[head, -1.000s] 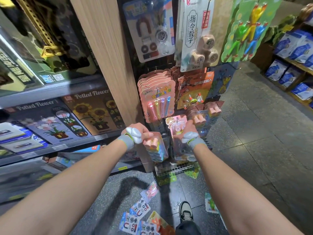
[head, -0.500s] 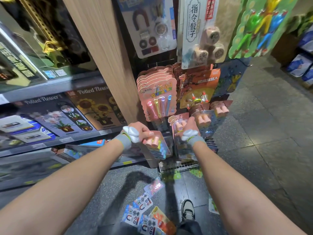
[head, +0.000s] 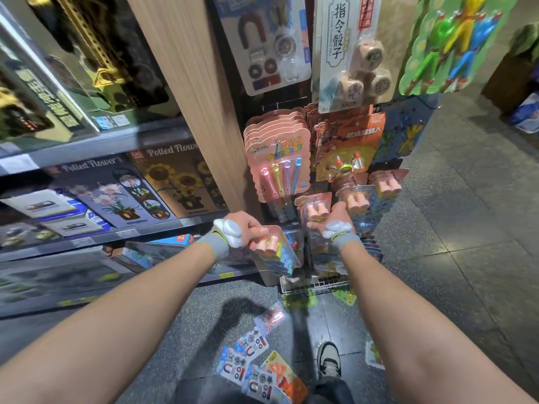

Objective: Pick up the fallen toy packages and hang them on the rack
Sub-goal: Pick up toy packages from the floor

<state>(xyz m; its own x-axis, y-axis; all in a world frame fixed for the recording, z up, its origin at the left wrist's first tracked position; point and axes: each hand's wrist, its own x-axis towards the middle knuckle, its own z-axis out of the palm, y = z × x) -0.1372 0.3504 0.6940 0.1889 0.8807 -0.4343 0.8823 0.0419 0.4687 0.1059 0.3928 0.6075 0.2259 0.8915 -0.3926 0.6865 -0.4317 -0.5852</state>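
Two hands are working at the dark rack [head: 291, 102]: the left hand [head: 245, 225] is pinching a clear-blister peach finger-toy package [head: 277, 252] by its top, likely keeping the hang-hole free; the right hand [head: 335, 220] is reaching among hung packs [head: 316, 211], grip unseen.

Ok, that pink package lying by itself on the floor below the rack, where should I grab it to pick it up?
Pinch the pink package by a bare end of its flat card, reaching straight down from above. It lies flat on the floor, apart from the magnet packs, so its edges look free; the blister in the middle would probably slip.
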